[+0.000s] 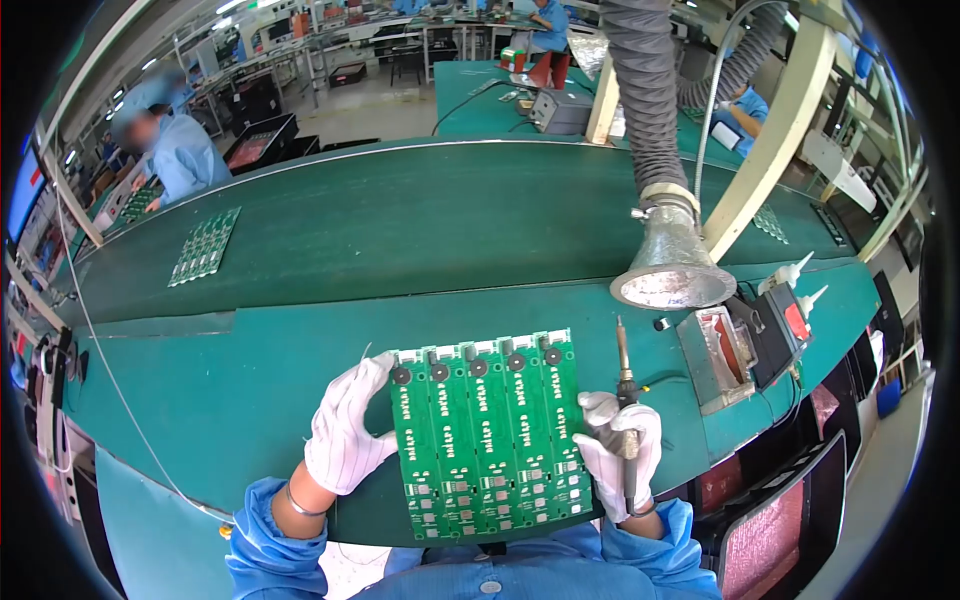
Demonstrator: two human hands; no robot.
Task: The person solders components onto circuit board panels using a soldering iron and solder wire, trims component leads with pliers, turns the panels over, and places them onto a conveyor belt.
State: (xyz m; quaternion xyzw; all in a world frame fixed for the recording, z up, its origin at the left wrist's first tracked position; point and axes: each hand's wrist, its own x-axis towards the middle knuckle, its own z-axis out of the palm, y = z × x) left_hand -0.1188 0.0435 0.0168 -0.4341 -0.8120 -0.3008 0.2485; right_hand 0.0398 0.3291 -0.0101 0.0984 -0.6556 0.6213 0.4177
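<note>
A green circuit board panel (505,440) is held up in front of me, with round black parts along its top and silver pads near its bottom. My left hand (345,430), in a white striped glove, is closed on the panel's left edge, thumb toward me. At the right edge, my gloved right hand (600,462) grips a soldering iron (627,390) whose tip points up and away. The fingers of that hand also touch the panel's edge.
A metal fume hood (672,265) hangs from a grey hose above the bench's right side. Below it stands an iron holder (715,358) beside a black station (775,330). Another panel (205,247) lies on the belt (400,220). A co-worker (185,155) sits at far left.
</note>
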